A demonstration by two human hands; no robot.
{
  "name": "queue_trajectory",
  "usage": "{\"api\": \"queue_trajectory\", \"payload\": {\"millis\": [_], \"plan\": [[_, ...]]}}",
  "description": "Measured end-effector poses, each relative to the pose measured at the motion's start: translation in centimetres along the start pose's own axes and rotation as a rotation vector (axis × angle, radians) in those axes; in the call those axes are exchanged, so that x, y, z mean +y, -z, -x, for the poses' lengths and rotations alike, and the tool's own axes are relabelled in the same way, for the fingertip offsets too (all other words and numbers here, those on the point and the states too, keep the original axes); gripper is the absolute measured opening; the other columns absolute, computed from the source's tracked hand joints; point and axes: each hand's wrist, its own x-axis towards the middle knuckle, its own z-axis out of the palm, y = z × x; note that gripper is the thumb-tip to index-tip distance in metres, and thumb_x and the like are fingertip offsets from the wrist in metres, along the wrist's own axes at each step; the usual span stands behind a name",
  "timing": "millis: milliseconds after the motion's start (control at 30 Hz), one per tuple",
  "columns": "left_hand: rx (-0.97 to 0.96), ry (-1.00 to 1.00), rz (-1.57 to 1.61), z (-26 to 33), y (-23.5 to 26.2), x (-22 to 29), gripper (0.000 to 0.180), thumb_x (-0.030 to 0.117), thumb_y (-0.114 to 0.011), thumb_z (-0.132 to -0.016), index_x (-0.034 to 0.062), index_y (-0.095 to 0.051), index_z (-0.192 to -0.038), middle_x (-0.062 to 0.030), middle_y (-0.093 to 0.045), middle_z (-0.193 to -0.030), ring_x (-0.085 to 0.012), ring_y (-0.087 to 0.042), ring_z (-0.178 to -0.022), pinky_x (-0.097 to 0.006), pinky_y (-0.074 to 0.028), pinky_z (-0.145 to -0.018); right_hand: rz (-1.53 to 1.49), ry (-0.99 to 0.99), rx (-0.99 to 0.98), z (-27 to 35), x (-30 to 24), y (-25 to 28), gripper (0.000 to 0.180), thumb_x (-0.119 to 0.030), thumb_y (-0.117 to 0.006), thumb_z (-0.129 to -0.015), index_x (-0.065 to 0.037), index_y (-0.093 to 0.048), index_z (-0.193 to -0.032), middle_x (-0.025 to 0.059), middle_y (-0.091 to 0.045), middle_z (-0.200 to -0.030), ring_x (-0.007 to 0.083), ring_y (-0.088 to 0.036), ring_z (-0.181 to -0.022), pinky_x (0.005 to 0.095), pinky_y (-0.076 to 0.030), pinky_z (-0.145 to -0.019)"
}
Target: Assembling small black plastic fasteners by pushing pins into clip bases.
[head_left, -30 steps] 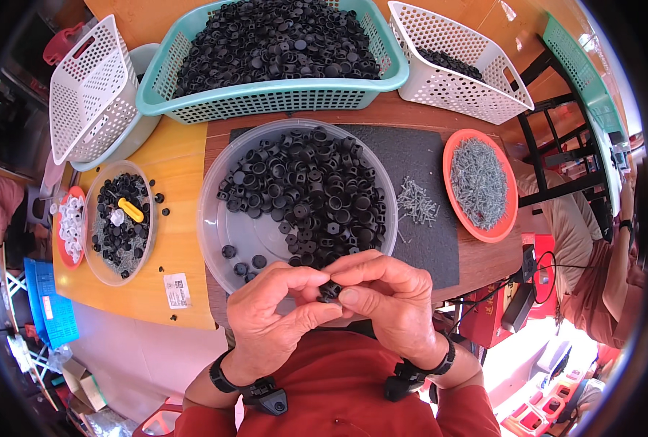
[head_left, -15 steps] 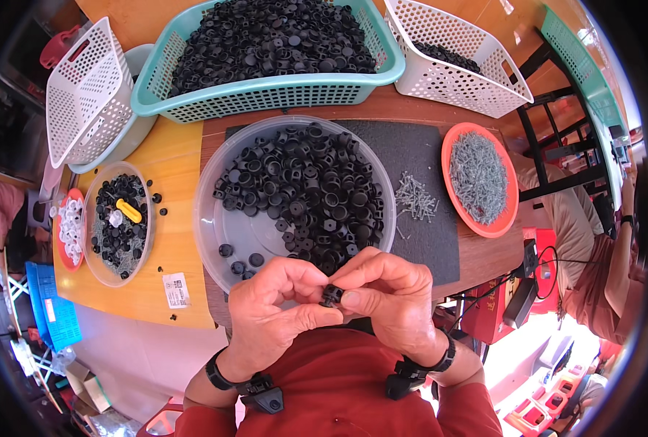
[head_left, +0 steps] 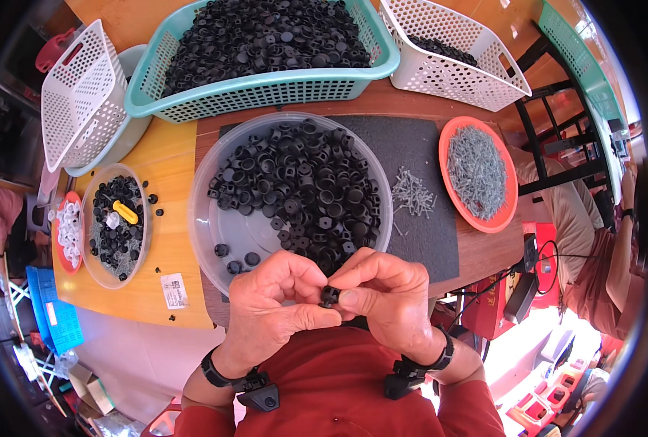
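Note:
My left hand (head_left: pixel 273 302) and my right hand (head_left: pixel 386 295) meet close to my chest, fingertips pinched together on one small black plastic cap (head_left: pixel 330 296). Just beyond them stands a clear round bowl (head_left: pixel 226 233) piled with several black caps (head_left: pixel 302 189), its near-left part bare. A loose heap of small grey screws (head_left: pixel 413 193) lies on a dark mat (head_left: pixel 426 233) to the right of the bowl.
An orange plate of screws (head_left: pixel 477 171) sits at the right. A teal basket of black caps (head_left: pixel 258 44) and white baskets (head_left: pixel 448 51) (head_left: pixel 76 95) stand at the back. A small clear bowl with black parts and a yellow piece (head_left: pixel 116 222) is left. Another person sits at the right edge (head_left: pixel 593 240).
Both hands stay pinched on the black cap and have shifted only slightly; the fingers have turned a little around the cap.

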Motion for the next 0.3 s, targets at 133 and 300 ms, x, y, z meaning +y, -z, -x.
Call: {"api": "queue_trajectory", "payload": {"millis": [133,300], "plan": [[0.004,0.03,0.032,-0.1,-0.14,0.19,0.041,-0.007,-0.082,-0.059,-0.0006,-0.057,-0.09,-0.0026,-0.058,-0.077,-0.0066,-0.056,-0.067,-0.02,-0.049,-0.06,0.039,0.034,-0.006,0.06,0.07,0.03,0.017,0.014,-0.059,-0.078,0.003,-0.065,-0.09,0.0053,-0.059,-0.085,0.0079,-0.056,-0.068,0.0203,-0.048,-0.059],[-0.021,0.085,0.056,-0.34,-0.04,0.27,0.039,-0.007,-0.08,-0.06,-0.0014,-0.056,-0.091,-0.0026,-0.057,-0.076,-0.0076,-0.056,-0.067,-0.02,-0.049,-0.06,0.117,0.062,0.006,0.1,0.03,0.09,0.019,0.015,-0.058,-0.078,0.002,-0.065,-0.09,0.0056,-0.059,-0.086,0.0083,-0.056,-0.069,0.0205,-0.048,-0.06]]}}
